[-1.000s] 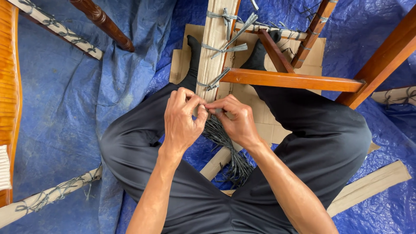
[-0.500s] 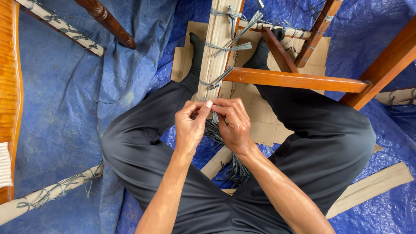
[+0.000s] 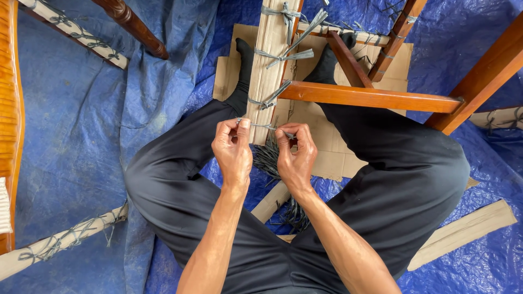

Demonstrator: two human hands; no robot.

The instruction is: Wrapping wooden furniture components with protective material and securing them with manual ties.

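A chair leg wrapped in ribbed cardboard [image 3: 269, 71] stands between my knees, bound by grey plastic strap ties [image 3: 283, 55] knotted at intervals. My left hand [image 3: 233, 149] and my right hand [image 3: 295, 155] each pinch one end of a grey strap [image 3: 260, 126] stretched across the lower end of the wrapped leg. Just below my hands a bundle of loose grey straps [image 3: 272, 163] lies fanned on my lap and the floor.
Brown wooden chair rails [image 3: 370, 98] cross at the upper right above flat cardboard [image 3: 327, 147]. Other cardboard-wrapped legs [image 3: 60, 242] and a turned wooden leg [image 3: 131, 27] lie on the blue tarp [image 3: 81, 125]. An orange wooden panel [image 3: 10, 109] runs along the left edge.
My hands were bunched together at the wrapped leg. They have drawn apart, and the strap is now stretched sideways between them across the leg.
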